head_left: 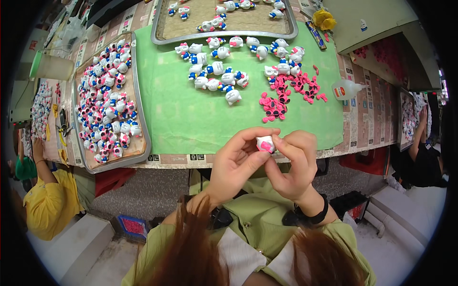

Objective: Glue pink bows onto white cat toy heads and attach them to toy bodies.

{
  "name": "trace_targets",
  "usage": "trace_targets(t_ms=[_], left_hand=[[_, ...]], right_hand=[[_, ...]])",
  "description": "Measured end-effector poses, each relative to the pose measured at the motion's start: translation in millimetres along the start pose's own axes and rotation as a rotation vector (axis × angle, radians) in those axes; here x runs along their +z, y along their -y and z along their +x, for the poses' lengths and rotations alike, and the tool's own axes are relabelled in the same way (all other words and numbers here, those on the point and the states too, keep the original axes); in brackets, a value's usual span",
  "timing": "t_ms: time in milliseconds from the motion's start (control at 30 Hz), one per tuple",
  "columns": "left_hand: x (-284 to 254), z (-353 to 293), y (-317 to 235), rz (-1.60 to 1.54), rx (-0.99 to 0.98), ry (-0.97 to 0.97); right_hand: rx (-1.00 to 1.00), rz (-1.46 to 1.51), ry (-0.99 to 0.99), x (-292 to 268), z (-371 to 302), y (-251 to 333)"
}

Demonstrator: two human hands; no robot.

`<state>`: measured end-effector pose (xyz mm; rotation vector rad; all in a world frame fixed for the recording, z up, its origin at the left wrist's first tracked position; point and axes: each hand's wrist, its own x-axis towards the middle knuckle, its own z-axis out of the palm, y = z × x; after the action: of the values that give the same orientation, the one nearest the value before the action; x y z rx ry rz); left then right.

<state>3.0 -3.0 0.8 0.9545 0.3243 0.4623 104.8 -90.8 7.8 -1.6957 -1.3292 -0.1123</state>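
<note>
Close to the table's front edge, a small white figurine (265, 144) with a pink part on it sits between both hands. My left hand (238, 162) pinches it from the left with thumb and forefinger. From the other side, the closed fingers of my right hand (296, 164) press at it; whether they hold a separate piece is hidden. Beyond the hands lies a pile of small pink pieces with dark spots (274, 106). Behind and left of that pile, several white figurines with blue and yellow parts (216, 68) lie loose on the green sheet (186, 126).
On the left, a metal-rimmed tray (147, 138) is crowded with finished-looking figurines. Another tray (224, 35) with figurines stands at the back. A white squeeze bottle (347, 89), a yellow flower-like object (324, 20) and a grey cabinet (381, 24) are at right. Other people work at both sides.
</note>
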Motion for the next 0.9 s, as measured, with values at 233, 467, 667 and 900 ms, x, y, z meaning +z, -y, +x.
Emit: trace_targets(t_ms=[233, 467, 667, 900], left_hand=[[-3.4, 0.5, 0.9, -0.284, -0.162, 0.0], [-4.0, 1.6, 1.4, -0.328, -0.195, -0.049], [-4.3, 1.9, 1.7, -0.327, -0.24, -0.062], [-6.5, 6.3, -7.7, -0.305, -0.376, -0.091]], right_hand=[[0.004, -0.033, 0.035, -2.8, 2.1, 0.5], [-0.025, -0.052, 0.057, -2.7, 4.8, 1.4], [-0.025, -0.053, 0.056, -2.0, 1.9, 0.1], [0.172, 0.078, 0.1, -7.2, -0.4, -12.3]])
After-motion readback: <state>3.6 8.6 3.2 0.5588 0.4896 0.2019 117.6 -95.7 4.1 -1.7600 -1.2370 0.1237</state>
